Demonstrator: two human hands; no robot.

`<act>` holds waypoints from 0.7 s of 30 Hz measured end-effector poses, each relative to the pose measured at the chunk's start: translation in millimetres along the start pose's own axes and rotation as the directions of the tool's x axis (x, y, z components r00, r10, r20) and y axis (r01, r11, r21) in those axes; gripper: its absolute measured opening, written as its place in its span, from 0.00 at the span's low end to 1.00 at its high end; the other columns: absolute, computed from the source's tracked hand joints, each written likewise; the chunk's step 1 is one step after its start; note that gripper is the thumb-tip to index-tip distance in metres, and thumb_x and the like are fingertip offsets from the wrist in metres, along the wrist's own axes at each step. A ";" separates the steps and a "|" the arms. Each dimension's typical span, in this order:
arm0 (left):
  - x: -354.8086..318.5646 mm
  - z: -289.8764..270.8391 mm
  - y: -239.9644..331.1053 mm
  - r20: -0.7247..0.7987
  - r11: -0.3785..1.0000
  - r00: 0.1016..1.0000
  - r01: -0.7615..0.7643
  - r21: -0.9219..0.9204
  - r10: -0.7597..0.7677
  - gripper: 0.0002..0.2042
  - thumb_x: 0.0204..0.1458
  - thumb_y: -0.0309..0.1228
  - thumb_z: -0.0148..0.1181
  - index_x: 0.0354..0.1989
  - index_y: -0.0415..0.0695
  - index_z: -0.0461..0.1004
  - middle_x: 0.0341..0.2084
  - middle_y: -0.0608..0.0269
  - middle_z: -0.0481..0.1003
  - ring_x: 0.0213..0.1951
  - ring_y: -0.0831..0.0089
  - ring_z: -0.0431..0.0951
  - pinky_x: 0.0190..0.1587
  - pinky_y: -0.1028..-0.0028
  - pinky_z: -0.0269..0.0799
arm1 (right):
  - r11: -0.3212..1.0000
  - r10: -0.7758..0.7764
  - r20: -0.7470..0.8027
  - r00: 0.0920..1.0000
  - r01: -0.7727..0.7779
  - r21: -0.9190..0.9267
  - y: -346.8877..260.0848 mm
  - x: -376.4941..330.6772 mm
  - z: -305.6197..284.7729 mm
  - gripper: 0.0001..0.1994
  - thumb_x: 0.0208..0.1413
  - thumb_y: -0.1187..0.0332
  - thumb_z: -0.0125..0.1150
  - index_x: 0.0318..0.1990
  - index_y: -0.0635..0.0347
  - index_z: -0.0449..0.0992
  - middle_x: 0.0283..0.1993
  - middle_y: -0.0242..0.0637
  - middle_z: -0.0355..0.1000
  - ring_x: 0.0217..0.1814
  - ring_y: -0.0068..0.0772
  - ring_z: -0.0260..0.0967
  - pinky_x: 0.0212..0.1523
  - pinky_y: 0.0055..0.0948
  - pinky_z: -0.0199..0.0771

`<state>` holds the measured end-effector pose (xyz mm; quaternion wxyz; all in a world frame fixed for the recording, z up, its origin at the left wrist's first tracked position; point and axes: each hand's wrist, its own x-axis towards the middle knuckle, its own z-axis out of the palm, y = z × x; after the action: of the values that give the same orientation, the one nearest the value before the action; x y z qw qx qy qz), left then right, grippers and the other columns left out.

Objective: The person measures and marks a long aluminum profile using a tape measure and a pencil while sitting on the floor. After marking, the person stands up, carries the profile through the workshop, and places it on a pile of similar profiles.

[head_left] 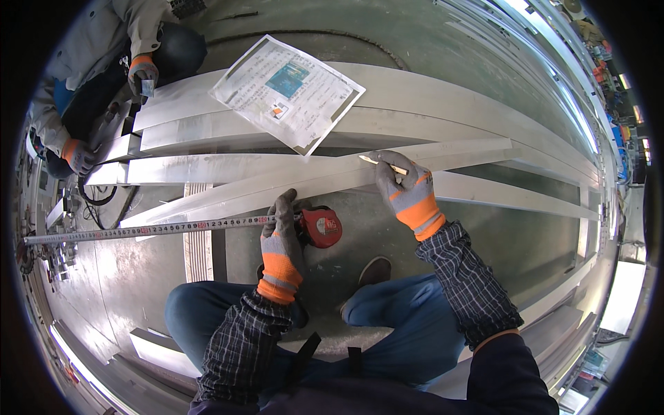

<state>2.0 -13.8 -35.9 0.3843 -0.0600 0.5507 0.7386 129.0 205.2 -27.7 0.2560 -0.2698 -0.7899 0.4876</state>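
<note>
My left hand, in a grey and orange glove, is closed around the blade of a red tape measure, just beside its case. The pulled-out blade runs left, almost level, past the near edge of a long silver metal bar. My left fingertips reach that bar's near edge. In my gloved right hand a slim pale pencil is pinched, its end pointing left over the bar. The right fingers hover at or just above the metal; I cannot tell whether they touch.
Several more metal bars lie beyond, with a printed paper sheet on top. At the far left another person's gloved hands hold a small object by the bar ends. A dark cable curves across the floor. Metal lengths lie beside my legs.
</note>
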 end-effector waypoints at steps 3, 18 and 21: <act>0.6 -0.9 -1.9 -0.013 1.000 1.000 0.027 -0.001 -0.027 0.26 0.69 0.53 0.56 0.63 0.43 0.76 0.47 0.61 0.81 0.44 0.76 0.81 0.46 0.74 0.80 | 0.996 0.057 0.011 0.998 -0.057 0.072 4.3 -1.7 -0.1 0.11 0.63 0.76 0.63 0.52 0.65 0.80 0.43 0.41 0.83 0.40 0.22 0.78 0.39 0.25 0.82; -3.5 -0.3 -1.1 0.040 0.998 0.999 0.016 0.058 -0.019 0.31 0.69 0.56 0.53 0.67 0.41 0.71 0.53 0.57 0.79 0.51 0.71 0.80 0.50 0.71 0.79 | 0.997 0.065 -0.106 0.992 -0.068 -0.026 -9.3 -2.3 -3.6 0.06 0.65 0.74 0.63 0.46 0.65 0.81 0.37 0.39 0.82 0.34 0.23 0.75 0.36 0.27 0.78; -2.2 0.8 -1.1 0.027 0.995 1.000 -0.003 0.102 0.000 0.29 0.70 0.55 0.53 0.64 0.41 0.73 0.48 0.60 0.80 0.46 0.74 0.80 0.45 0.74 0.78 | 0.998 0.021 -0.106 0.994 -0.027 -0.053 -0.7 1.3 -10.4 0.07 0.67 0.75 0.59 0.47 0.66 0.81 0.38 0.33 0.80 0.37 0.17 0.72 0.38 0.22 0.76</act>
<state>4.5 -14.1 -35.4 0.3936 -0.0299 0.5826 0.7105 134.9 212.4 -22.8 0.2842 -0.3115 -0.7850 0.4539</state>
